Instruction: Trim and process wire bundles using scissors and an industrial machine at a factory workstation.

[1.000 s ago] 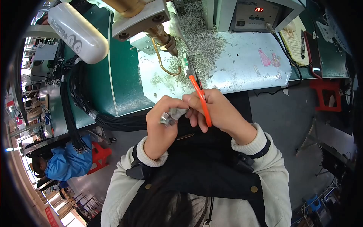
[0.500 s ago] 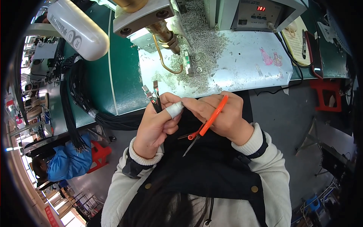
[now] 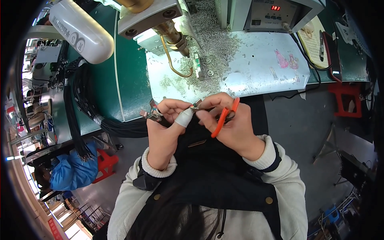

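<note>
My left hand [image 3: 163,134], its thumb wrapped in white tape [image 3: 184,118], is closed on small cable ends. Metal-tipped cable connectors [image 3: 150,114] stick out past its fingers on the left. Between its thumb and forefinger is another cable end [image 3: 194,107] with fine coloured wires and a small metal tip. My right hand [image 3: 240,130] holds orange-handled scissors [image 3: 219,125] against its palm; the blades are hidden. Its thumb and forefinger curve close to the pinched cable end; I cannot tell if they touch it.
Ahead, a machine with a brass-coloured nozzle [image 3: 181,45] stands over a white board [image 3: 256,76] strewn with small metal pieces [image 3: 216,36]. A control box [image 3: 272,16] is at the back right. Black cable bundles [image 3: 86,100] hang over the green table [image 3: 132,96]. A person in blue [image 3: 74,170] sits at the left.
The scissors have swung up into my right palm, their blades no longer showing. My left hand has turned so the connectors point left, and a cable end now shows between my hands.
</note>
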Demonstrator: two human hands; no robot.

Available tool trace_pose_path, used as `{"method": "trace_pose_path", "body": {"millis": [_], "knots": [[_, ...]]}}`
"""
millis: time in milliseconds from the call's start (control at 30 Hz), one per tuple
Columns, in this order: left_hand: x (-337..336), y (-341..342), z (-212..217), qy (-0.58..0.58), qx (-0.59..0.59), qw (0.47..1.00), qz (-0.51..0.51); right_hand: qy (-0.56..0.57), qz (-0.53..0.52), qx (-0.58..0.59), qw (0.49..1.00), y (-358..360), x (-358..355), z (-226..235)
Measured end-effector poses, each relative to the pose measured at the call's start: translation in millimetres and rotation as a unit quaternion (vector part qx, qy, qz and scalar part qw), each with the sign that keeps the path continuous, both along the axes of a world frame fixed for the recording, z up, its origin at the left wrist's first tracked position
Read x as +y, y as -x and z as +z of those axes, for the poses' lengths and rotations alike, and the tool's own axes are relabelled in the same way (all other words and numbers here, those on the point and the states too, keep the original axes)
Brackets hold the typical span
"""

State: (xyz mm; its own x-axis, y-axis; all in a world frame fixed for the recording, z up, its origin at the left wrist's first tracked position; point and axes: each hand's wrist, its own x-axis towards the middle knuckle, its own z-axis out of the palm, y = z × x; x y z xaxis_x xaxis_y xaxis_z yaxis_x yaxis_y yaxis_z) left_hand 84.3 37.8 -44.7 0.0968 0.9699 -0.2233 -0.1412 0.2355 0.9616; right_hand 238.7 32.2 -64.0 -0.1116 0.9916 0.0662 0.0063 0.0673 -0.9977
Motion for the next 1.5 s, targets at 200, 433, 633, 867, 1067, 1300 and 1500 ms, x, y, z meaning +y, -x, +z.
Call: {"method": "trace_pose_path", "body": {"millis": [200, 433, 633, 867, 1067, 1300, 1500], "knots": [[1.4, 1.0, 4.2, 0.014, -0.01, 1.0, 0.006, 0.053, 0.109, -0.324, 0.938, -2.1, 1.6, 8.1], [25.5, 8.2, -5.0, 0.069, -0.041, 0.996, -0.043, 0.103, 0.084, -0.184, 0.974, 6.6, -1.2, -20.0], [70.9, 2.0, -17.0, 0.143, -0.14, 0.978, -0.052, 0.218, 0.012, 0.058, 0.974, -2.4, 20.1, -1.4], [84.5, -1.1, -18.9, 0.154, -0.14, 0.977, -0.049, 0.19, -0.036, 0.06, 0.979, -5.0, 68.0, 12.6], [88.8, 3.6, -18.2, 0.144, -0.13, 0.976, -0.096, 0.175, -0.024, 0.115, 0.978, -2.9, 73.3, -5.7], [82.8, 4.8, -22.0, 0.122, -0.115, 0.984, -0.066, 0.172, -0.023, 0.108, 0.979, -1.6, 71.5, -7.4], [84.6, 5.5, -21.6, 0.116, -0.103, 0.985, -0.069, 0.168, -0.028, 0.111, 0.979, -0.5, 71.1, -4.0]]}}
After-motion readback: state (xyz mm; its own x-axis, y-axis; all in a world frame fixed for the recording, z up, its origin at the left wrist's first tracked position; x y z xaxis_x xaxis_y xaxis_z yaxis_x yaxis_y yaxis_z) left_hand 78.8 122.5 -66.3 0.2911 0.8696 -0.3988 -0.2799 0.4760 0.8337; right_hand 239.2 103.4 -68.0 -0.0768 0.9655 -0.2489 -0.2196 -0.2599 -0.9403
